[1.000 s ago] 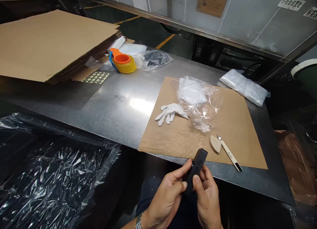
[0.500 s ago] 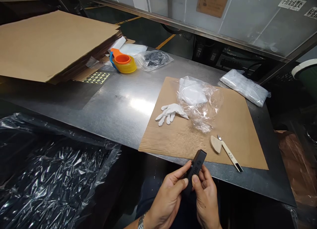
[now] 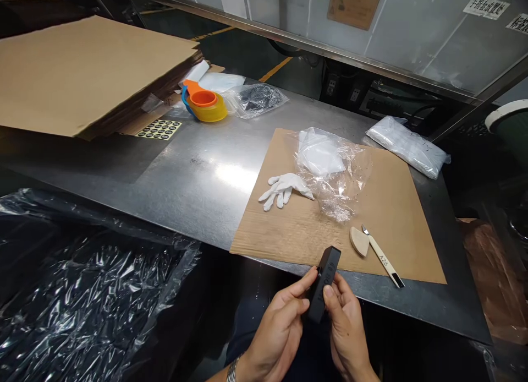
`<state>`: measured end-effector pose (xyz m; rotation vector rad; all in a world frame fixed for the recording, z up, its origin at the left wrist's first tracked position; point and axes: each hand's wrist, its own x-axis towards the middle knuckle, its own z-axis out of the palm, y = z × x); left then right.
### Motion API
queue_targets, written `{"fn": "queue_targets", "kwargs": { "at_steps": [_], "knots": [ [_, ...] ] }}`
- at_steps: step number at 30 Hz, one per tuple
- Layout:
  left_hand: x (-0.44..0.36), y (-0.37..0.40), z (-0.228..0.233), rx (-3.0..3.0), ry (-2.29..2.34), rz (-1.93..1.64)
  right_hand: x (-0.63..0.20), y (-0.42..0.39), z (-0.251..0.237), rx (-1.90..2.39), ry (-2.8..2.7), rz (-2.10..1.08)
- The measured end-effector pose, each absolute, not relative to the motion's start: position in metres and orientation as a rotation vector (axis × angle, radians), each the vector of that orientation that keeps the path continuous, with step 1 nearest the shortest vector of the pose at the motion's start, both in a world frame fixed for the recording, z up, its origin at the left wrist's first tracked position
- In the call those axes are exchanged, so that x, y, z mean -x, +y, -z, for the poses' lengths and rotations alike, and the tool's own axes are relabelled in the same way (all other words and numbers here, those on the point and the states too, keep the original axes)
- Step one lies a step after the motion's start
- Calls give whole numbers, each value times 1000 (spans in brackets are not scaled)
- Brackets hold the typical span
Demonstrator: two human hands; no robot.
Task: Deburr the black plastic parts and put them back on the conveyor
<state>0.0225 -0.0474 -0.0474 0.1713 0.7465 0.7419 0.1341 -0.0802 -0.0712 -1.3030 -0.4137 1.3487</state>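
Note:
Between both hands is a black rectangular plastic piece (image 3: 325, 283) with raised lettering on one face, tilted in front of the table's near edge. My left hand (image 3: 280, 321) pinches its left side between thumb and forefinger. On the other side, my right hand (image 3: 346, 321) grips it, thumb on the lettered face and fingers behind. Just beyond it, on a cardboard sheet (image 3: 289, 233), lie a tan wedge-shaped pad (image 3: 359, 241) and a pale-handled blade tool (image 3: 381, 255) marked A26. A white glove (image 3: 286, 189) lies farther back beside a clear plastic bag (image 3: 336, 189).
A stack of cardboard (image 3: 94, 68) covers the left end of the metal table (image 3: 185, 189). Near it are a tape dispenser (image 3: 206, 104), a sticker sheet (image 3: 160, 129) and a bagged dark item (image 3: 259, 98). A wrapped white packet (image 3: 406, 145) sits back right; black plastic sheeting (image 3: 91, 294) fills the lower left.
The black piece has turned slightly in my hands, showing more of its lettered face. My right thumb has shifted a little up along it. Things on the table have not moved.

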Motion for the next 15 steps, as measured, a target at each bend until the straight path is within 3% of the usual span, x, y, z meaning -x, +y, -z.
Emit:
{"fn": "queue_targets", "kwargs": {
  "at_steps": [8,15],
  "knots": [
    [-24,-38,45,-297,787,-755,-134,-75,74,1412,-528,-1296],
    [-22,-17,52,-272,944,-845,-145,-53,72,1622,-1147,-1138]
  ]
}}
